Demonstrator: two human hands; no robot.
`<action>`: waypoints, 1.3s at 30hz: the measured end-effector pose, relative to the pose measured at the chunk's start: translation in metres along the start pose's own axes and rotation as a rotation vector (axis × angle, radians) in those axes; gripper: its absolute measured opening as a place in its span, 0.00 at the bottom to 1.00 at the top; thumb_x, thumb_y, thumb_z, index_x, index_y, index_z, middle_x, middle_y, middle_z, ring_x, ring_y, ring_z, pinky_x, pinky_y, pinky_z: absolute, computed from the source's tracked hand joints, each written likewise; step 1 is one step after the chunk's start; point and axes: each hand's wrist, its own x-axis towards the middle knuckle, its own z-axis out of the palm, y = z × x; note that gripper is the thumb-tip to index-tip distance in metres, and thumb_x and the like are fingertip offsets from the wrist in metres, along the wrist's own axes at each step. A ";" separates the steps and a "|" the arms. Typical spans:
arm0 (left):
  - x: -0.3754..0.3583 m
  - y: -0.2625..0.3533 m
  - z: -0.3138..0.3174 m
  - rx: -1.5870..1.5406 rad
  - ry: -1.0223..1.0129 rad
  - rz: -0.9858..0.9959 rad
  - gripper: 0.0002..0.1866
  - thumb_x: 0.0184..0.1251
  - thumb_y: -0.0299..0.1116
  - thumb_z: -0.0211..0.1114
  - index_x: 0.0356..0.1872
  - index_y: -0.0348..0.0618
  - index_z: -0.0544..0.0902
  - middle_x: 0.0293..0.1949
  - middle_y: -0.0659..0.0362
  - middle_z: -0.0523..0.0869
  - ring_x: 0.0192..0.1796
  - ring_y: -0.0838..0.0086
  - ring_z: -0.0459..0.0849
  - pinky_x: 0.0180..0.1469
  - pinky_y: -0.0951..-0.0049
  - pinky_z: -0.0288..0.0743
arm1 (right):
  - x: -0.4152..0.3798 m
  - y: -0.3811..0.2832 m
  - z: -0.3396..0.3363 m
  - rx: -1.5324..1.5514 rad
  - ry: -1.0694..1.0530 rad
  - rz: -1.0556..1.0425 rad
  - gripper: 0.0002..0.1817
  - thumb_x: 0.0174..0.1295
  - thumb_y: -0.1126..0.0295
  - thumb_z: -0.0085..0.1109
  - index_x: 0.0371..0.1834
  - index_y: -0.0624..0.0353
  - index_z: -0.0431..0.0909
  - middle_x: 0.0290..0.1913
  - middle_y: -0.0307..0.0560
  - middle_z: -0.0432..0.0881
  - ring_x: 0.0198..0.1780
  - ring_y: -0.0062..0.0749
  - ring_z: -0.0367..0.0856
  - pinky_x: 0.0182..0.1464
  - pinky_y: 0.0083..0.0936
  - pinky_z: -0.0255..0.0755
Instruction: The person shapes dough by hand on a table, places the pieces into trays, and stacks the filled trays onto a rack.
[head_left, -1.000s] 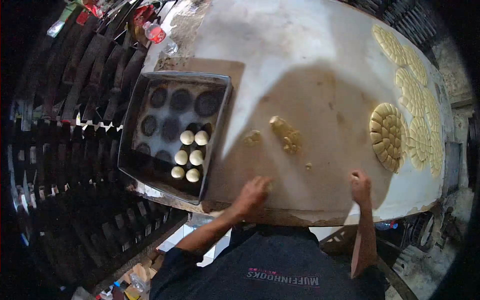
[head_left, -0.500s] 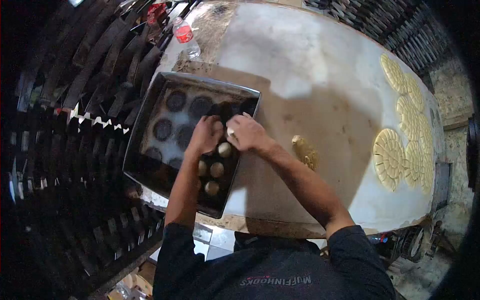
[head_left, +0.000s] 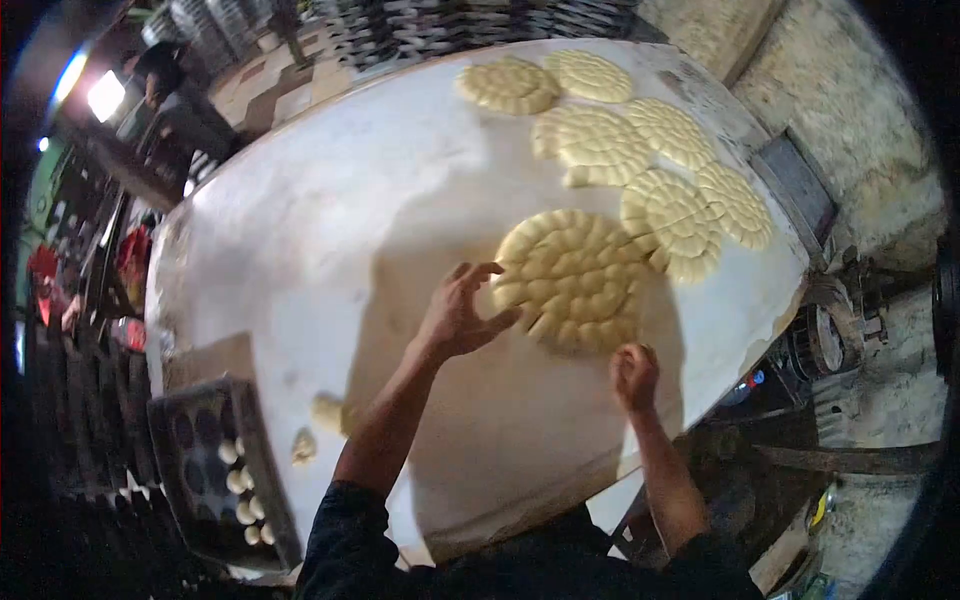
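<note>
A large round of pale dough, scored into many small pieces, lies flat on the table in front of me. My left hand is at its left edge, fingers and thumb spread, with nothing held. Close to the round's lower right edge is my right hand, its fingers curled closed. I cannot see what, if anything, is inside them. More scored dough rounds lie beyond, some touching each other.
A dark baking tray with several dough balls sits at the table's left. Small dough pieces lie left of my left forearm. A person is at the far left, past the table.
Both hands have left the tray and moved right to the dough rounds. My left hand has opened. The view has swung right, so the tray now appears at lower left.
</note>
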 end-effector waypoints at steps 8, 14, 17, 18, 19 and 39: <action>0.340 -0.193 0.170 -0.224 0.152 -0.160 0.23 0.65 0.44 0.70 0.57 0.44 0.81 0.35 0.54 0.88 0.36 0.70 0.84 0.39 0.69 0.78 | 0.017 0.113 -0.062 -0.092 0.070 0.144 0.05 0.59 0.70 0.55 0.32 0.58 0.71 0.30 0.49 0.72 0.36 0.47 0.72 0.44 0.45 0.63; 0.438 -0.137 0.186 0.469 0.227 -0.621 0.33 0.60 0.61 0.67 0.54 0.41 0.83 0.47 0.46 0.87 0.49 0.57 0.86 0.50 0.61 0.78 | 0.024 0.116 -0.068 -0.036 -0.012 0.195 0.06 0.58 0.68 0.54 0.31 0.57 0.70 0.29 0.47 0.70 0.34 0.43 0.70 0.42 0.43 0.61; 0.442 -0.152 0.180 0.321 0.270 -0.559 0.32 0.64 0.58 0.65 0.54 0.37 0.82 0.47 0.50 0.87 0.46 0.59 0.86 0.48 0.61 0.78 | 0.024 0.114 -0.070 -0.011 -0.058 0.241 0.07 0.56 0.66 0.56 0.31 0.56 0.70 0.27 0.46 0.69 0.33 0.42 0.70 0.41 0.42 0.61; 0.445 -0.158 0.169 0.093 0.136 -0.520 0.29 0.69 0.53 0.63 0.55 0.35 0.79 0.46 0.53 0.87 0.44 0.62 0.86 0.46 0.62 0.79 | 0.027 0.113 -0.071 -0.028 -0.078 0.252 0.08 0.55 0.66 0.57 0.31 0.56 0.70 0.27 0.46 0.69 0.33 0.43 0.70 0.41 0.42 0.60; 0.446 -0.163 0.153 -0.424 -0.059 -0.660 0.25 0.70 0.48 0.63 0.57 0.37 0.78 0.47 0.52 0.87 0.43 0.66 0.87 0.44 0.65 0.82 | 0.022 0.116 -0.066 -0.017 -0.050 0.255 0.08 0.55 0.66 0.57 0.31 0.56 0.70 0.26 0.46 0.69 0.33 0.44 0.70 0.41 0.43 0.60; 0.071 -0.112 0.038 -0.295 0.493 -0.661 0.29 0.58 0.54 0.73 0.50 0.39 0.81 0.37 0.57 0.85 0.38 0.72 0.81 0.41 0.66 0.77 | 0.013 0.100 -0.075 0.132 0.112 0.207 0.20 0.64 0.52 0.56 0.32 0.61 0.76 0.31 0.52 0.75 0.37 0.44 0.75 0.45 0.41 0.66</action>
